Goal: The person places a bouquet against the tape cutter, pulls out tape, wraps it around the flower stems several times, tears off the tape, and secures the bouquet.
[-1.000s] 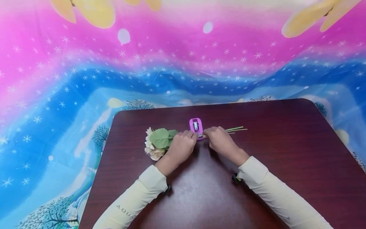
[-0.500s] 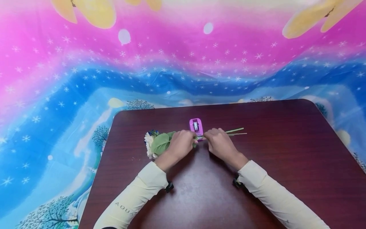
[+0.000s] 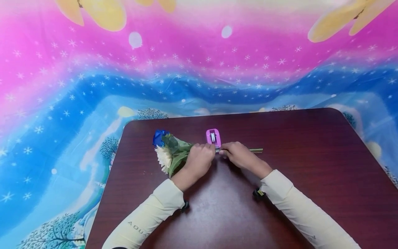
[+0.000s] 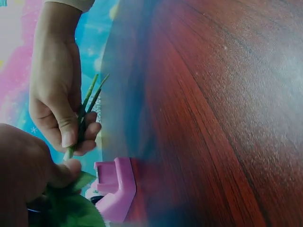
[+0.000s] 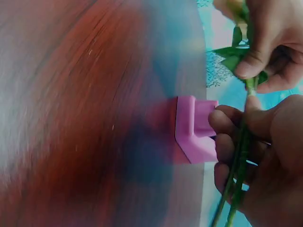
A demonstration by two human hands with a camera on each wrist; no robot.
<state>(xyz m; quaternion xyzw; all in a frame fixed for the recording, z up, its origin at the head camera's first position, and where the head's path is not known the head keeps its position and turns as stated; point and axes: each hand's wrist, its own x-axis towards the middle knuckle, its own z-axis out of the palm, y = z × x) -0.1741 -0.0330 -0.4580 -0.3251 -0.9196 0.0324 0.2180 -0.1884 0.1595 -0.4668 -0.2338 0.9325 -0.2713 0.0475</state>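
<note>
A bunch of flowers lies sideways across both hands, with a blue rose [image 3: 159, 137] and a cream-white bloom [image 3: 163, 158] at its left end. My left hand [image 3: 199, 159] grips the stems just below the green leaves [image 3: 177, 159]. Close beside it, my right hand [image 3: 237, 154] pinches the stems with thumb and fingers. Their green stem ends [image 3: 256, 150] stick out past the right hand; in the right wrist view the stems [image 5: 240, 161] run along the palm. Just behind the hands sits a pink tape dispenser [image 3: 213, 136] with a roll in it.
The dark red-brown wooden table [image 3: 295, 138] has rounded far corners. Behind it hangs a pink and blue printed cloth [image 3: 199, 69] with snowflakes. A small black device [image 3: 258, 194] is worn at the right wrist.
The bunch has been turned about its stems: the blue rose has come into sight at the far side, and the large leaf has rolled nearer. The stem ends are closer together.
</note>
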